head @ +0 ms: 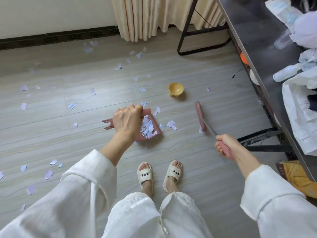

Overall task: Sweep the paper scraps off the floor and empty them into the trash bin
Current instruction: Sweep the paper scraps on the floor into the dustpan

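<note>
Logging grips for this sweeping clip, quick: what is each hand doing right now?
Left hand: closed, gripping the pink dustpan by its handle.
Right hand: closed, gripping the handle of the pink broom.

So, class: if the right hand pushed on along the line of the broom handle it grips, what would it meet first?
Probably the broom head itself, resting on the floor ahead of the right hand; depth is uncertain.

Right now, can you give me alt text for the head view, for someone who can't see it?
A person's left hand grips a pink dustpan part-filled with paper scraps, while the right hand holds a pink broom beside it. More scraps lie across the grey floor, near a yellow bowl and a dark table.
</note>
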{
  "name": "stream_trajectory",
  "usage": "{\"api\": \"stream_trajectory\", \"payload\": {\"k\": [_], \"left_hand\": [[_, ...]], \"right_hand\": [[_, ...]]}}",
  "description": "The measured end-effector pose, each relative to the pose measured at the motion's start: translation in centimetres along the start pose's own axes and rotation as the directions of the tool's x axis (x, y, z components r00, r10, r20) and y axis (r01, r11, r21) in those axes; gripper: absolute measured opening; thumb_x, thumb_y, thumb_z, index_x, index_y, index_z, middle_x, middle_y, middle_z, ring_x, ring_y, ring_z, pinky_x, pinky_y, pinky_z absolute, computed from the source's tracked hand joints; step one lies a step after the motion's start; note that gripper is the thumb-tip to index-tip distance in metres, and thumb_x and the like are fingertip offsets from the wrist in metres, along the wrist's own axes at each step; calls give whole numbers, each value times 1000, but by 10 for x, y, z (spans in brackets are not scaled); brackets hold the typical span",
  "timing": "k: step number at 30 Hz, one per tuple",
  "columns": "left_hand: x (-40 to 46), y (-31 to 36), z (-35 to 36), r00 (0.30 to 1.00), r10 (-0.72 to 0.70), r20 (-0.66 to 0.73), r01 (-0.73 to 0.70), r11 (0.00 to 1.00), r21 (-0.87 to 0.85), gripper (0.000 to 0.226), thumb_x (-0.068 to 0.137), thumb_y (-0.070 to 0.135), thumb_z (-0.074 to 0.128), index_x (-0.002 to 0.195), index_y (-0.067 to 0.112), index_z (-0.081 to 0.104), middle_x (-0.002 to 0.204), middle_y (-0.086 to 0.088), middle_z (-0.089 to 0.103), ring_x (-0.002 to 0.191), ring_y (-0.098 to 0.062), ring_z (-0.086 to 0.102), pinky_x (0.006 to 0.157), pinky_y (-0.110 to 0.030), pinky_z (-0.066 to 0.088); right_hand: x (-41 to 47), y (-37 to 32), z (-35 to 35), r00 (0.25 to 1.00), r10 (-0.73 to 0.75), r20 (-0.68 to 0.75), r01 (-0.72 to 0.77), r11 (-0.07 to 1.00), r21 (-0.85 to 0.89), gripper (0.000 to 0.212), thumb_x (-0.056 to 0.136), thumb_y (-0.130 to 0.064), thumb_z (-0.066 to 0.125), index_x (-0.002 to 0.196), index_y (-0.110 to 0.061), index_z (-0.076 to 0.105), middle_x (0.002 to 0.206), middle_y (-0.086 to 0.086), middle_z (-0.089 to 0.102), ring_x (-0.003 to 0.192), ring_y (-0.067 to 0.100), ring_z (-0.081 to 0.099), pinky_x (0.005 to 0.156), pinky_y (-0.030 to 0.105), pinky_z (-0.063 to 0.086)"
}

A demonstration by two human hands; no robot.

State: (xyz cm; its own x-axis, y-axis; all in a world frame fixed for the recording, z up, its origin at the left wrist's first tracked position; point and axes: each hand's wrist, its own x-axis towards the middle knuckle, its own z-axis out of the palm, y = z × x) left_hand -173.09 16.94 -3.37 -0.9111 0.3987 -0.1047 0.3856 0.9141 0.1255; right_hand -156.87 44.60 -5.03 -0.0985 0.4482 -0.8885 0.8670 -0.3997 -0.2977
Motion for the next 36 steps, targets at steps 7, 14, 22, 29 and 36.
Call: {"api": "stream_trajectory", "payload": {"k": [7,14,22,29,36], "left_hand": [[-10,13,13,994,44,-102,-56,991,-122,38,87,33,61,64,5,52,58,-17,55,50,-32,53,55,-33,30],[0,37,12,993,29,-115,-46,987,-153,32,87,30,61,68,5,54,61,-16,55,54,-35,53,56,-33,27],[12,56,7,992,-5,-129,-14,989,-147,37,89,37,55,70,5,55,65,-16,58,59,-36,53,57,-34,25],[11,32,-4,978,-109,-180,81,984,-157,32,88,30,54,70,4,55,67,-19,58,57,-37,51,56,-35,26],[24,-12,-37,919,-317,-234,281,944,-174,25,89,25,46,78,5,56,82,-21,62,69,-40,55,60,-37,27]], "right_hand": [[32,5,-38,996,78,33,-78,997,18,30,99,-16,37,70,-11,40,63,2,36,18,3,35,25,6,26],[11,-8,-80,990,87,113,-93,994,49,32,100,-22,38,71,-11,40,59,-2,37,22,2,35,24,7,25],[25,-6,-71,997,-33,-68,27,995,-91,30,97,-13,46,67,-8,46,58,7,44,25,9,39,30,7,28],[23,17,-11,995,14,103,8,977,-214,28,96,-9,44,69,-8,43,54,7,42,18,8,37,30,7,28],[-9,10,32,978,19,206,36,966,-256,23,96,-11,45,73,-8,45,55,6,45,21,7,39,30,8,32]]}}
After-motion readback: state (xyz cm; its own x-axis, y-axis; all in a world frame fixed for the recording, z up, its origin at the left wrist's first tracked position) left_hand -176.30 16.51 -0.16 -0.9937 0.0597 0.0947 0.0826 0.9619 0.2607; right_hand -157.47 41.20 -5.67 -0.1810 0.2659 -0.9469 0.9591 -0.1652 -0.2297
